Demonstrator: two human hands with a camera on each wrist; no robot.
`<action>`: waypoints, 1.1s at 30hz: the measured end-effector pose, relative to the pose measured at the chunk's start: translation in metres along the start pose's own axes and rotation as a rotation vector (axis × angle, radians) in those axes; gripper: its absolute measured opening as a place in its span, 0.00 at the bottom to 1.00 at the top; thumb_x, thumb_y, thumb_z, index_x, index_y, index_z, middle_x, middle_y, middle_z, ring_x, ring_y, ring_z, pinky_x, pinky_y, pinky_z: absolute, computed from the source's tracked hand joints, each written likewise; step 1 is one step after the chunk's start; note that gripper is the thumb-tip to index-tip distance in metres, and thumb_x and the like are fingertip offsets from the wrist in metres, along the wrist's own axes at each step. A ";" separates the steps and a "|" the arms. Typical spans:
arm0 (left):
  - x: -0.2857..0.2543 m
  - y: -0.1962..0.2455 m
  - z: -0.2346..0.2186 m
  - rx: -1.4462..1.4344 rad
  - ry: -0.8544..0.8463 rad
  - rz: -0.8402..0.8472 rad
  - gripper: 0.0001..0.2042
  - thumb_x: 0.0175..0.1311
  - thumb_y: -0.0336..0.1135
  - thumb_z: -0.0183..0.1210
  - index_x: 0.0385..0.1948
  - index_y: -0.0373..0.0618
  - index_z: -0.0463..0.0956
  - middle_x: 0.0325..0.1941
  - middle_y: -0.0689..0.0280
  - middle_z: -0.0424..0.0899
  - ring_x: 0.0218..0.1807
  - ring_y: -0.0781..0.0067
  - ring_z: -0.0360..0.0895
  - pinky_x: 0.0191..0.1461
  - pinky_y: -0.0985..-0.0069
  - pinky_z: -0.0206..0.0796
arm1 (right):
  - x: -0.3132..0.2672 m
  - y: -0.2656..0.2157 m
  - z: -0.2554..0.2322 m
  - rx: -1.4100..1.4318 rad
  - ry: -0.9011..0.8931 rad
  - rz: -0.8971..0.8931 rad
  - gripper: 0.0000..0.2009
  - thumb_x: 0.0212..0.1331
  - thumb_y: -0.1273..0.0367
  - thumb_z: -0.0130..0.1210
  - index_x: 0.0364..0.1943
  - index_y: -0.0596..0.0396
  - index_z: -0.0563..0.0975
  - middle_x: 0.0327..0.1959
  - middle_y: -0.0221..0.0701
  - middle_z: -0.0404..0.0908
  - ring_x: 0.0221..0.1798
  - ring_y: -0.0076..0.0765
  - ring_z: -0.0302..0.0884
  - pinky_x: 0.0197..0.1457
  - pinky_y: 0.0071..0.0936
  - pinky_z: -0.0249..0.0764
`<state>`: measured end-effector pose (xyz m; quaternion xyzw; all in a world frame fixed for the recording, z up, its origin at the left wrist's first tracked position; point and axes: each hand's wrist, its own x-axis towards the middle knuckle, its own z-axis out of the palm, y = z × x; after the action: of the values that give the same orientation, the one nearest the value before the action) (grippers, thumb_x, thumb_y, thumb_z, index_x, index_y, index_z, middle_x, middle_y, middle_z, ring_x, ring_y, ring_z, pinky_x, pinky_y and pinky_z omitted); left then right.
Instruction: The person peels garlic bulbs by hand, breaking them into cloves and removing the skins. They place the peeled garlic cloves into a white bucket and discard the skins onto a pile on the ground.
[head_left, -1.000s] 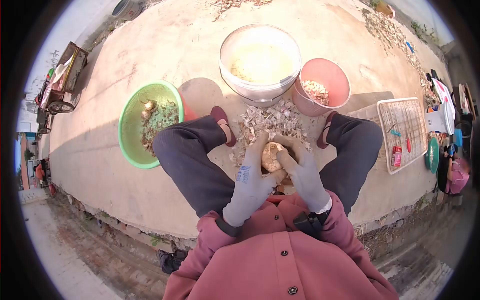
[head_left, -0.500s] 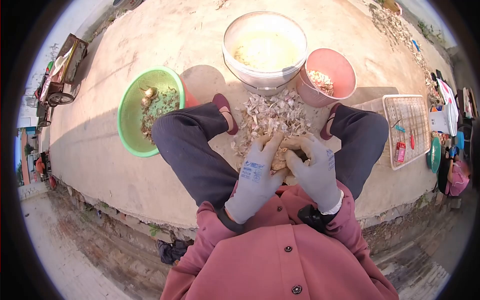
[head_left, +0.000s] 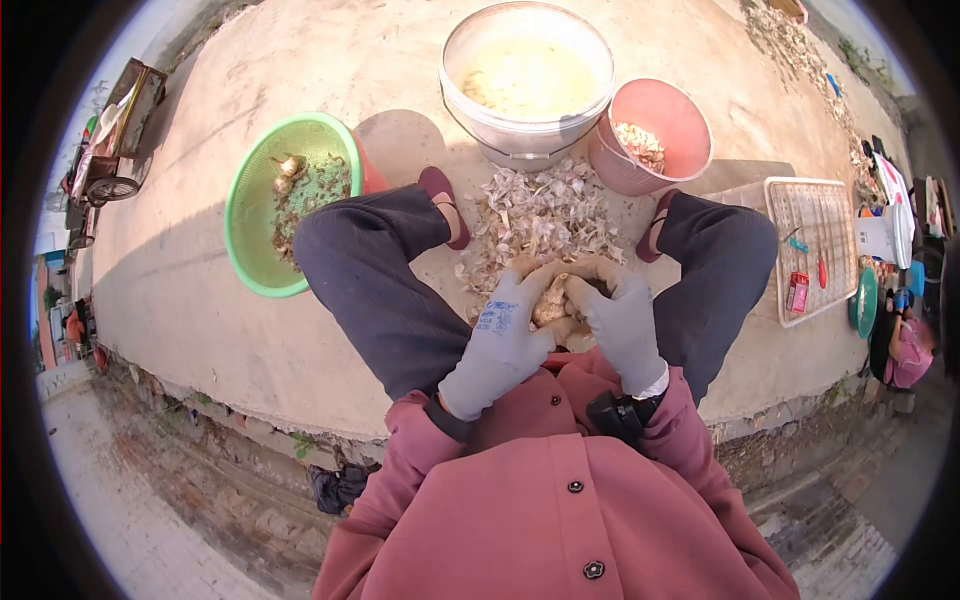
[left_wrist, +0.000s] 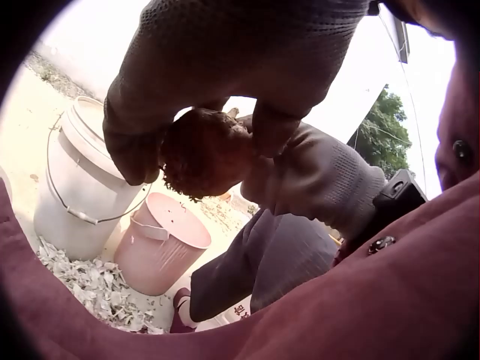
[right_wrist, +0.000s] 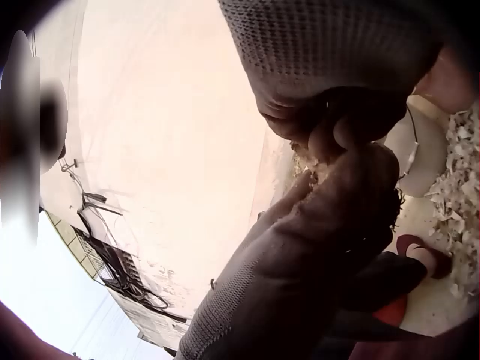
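Note:
A garlic bulb (head_left: 550,303) is between both gloved hands, over the lap. My left hand (head_left: 505,330) curls its fingers round the bulb's left side. From the other side my right hand (head_left: 622,325) grips it, thumb near the stem at the top. In the left wrist view the bulb (left_wrist: 204,154) looks dark, with a ragged root side facing down, and the left hand (left_wrist: 232,67) arches over it. The right wrist view shows both hands meeting at the bulb, which is mostly covered by fingers.
Peeled skins (head_left: 545,215) lie heaped between the feet. Beyond them stand a white bucket (head_left: 520,135) and a pink bucket (head_left: 625,170) with pieces inside. A green basket (head_left: 240,220) stands at left, a crate (head_left: 815,310) with small items at right.
Both hands have shifted their grip round the bulb, and its stem now shows between the thumb and fingers. The buckets and basket sit higher in the head view.

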<state>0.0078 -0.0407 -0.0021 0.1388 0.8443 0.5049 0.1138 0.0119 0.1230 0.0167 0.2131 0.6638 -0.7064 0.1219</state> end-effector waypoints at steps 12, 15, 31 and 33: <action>0.009 0.008 0.000 0.341 0.212 0.198 0.09 0.56 0.30 0.63 0.38 0.44 0.77 0.37 0.60 0.77 0.41 0.52 0.77 0.45 0.59 0.66 | 0.004 -0.005 -0.001 -0.336 -0.105 -0.183 0.11 0.61 0.71 0.56 0.43 0.62 0.84 0.31 0.35 0.86 0.31 0.24 0.82 0.36 0.24 0.75; 0.013 0.014 0.002 0.363 0.242 0.214 0.07 0.56 0.26 0.61 0.37 0.42 0.76 0.36 0.58 0.77 0.40 0.51 0.76 0.43 0.60 0.66 | 0.007 0.000 -0.002 -0.293 -0.082 -0.136 0.10 0.60 0.71 0.56 0.41 0.62 0.84 0.31 0.34 0.86 0.31 0.23 0.82 0.37 0.24 0.75; 0.017 -0.011 0.027 -0.315 0.372 -0.054 0.12 0.65 0.30 0.59 0.47 0.37 0.76 0.58 0.52 0.75 0.59 0.57 0.73 0.64 0.66 0.64 | 0.021 0.013 0.011 0.002 0.007 -0.105 0.08 0.66 0.72 0.53 0.43 0.61 0.80 0.31 0.25 0.79 0.30 0.16 0.72 0.35 0.16 0.69; 0.018 -0.023 0.031 -0.372 0.339 -0.089 0.14 0.67 0.31 0.58 0.51 0.37 0.76 0.61 0.51 0.73 0.62 0.58 0.72 0.67 0.66 0.62 | 0.022 0.013 0.013 0.067 -0.018 -0.097 0.07 0.67 0.73 0.53 0.42 0.61 0.80 0.31 0.25 0.78 0.31 0.16 0.72 0.35 0.16 0.69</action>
<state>-0.0017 -0.0190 -0.0373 -0.0083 0.7490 0.6623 0.0163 -0.0038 0.1111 -0.0043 0.1783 0.6480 -0.7354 0.0865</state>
